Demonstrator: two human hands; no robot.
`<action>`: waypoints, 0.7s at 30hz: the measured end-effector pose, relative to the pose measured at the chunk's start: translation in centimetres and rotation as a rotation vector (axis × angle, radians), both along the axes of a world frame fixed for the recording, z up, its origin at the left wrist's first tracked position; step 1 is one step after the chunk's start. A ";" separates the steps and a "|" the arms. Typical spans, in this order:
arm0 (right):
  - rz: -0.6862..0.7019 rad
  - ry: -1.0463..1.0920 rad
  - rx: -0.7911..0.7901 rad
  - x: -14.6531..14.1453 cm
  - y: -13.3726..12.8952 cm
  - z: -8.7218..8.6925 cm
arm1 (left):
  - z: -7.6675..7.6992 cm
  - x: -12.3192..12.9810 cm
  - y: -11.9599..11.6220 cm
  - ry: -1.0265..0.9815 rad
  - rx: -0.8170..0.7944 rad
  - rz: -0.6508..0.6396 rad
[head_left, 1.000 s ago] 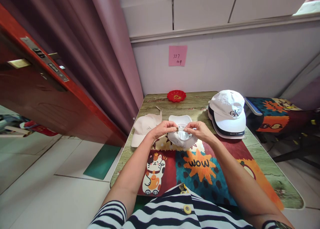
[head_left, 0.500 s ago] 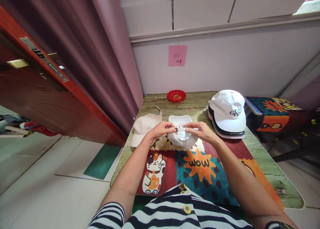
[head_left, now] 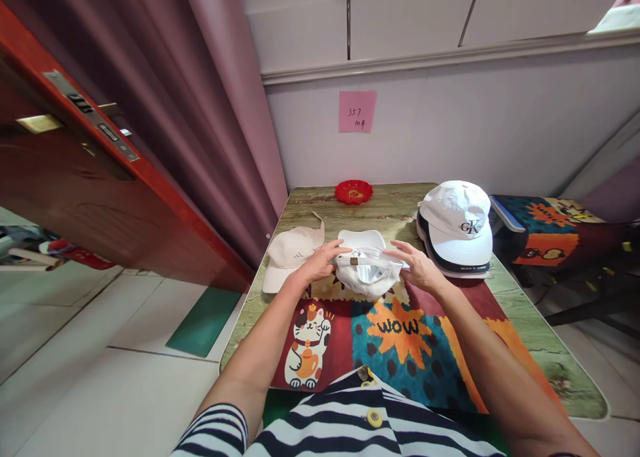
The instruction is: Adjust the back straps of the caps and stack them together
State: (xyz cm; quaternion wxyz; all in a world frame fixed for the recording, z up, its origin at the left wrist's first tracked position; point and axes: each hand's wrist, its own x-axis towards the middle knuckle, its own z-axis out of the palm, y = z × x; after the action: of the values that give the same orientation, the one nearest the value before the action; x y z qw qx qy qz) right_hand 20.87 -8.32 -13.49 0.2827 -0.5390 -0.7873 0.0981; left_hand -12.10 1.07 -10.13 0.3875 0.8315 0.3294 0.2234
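Note:
A white baseball cap (head_left: 367, 285) lies crown down on the patterned mat, its visor pointing away from me. Its back strap, with a small brown tab, spans the opening facing up. My left hand (head_left: 323, 262) is at the cap's left side, fingers stretched out along the edge. On the opposite side my right hand (head_left: 419, 265) has its fingers spread, touching or very near the rim. Left of my left hand sits a pale pink cap (head_left: 295, 247) with a loose strap. To the right, a white cap with CK lettering (head_left: 457, 210) tops a stack over a dark cap (head_left: 450, 264).
A red scalloped dish (head_left: 354, 192) stands near the table's back edge. The colourful mat (head_left: 330, 377) covers the table's front (head_left: 570, 377). A pink note (head_left: 357, 112) is on the wall behind. At left are a red-brown door (head_left: 120, 210) and a purple curtain (head_left: 235, 130).
Both hands have let go of the cap's back strap and moved apart to the cap's sides. The strap now lies exposed across the opening. The other caps stay in place.

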 end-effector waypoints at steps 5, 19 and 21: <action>0.060 0.196 -0.085 -0.8 -0.3 2.9 | 2.1 0.6 -0.4 -0.110 -0.114 -0.099; -0.075 1.443 -0.533 -4.9 -0.9 6.2 | 2.9 4.1 -3.5 -1.038 -0.965 0.226; -0.039 1.522 -0.613 -6.0 -1.4 5.0 | 1.4 4.8 -4.6 -1.061 -1.023 0.247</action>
State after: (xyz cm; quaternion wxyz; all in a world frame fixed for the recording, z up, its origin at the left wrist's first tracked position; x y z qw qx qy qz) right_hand 14.84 -9.68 -8.48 0.5812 -0.3920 -0.3089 0.6427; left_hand -7.30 -3.51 -8.70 0.8048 0.2849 0.2520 0.4556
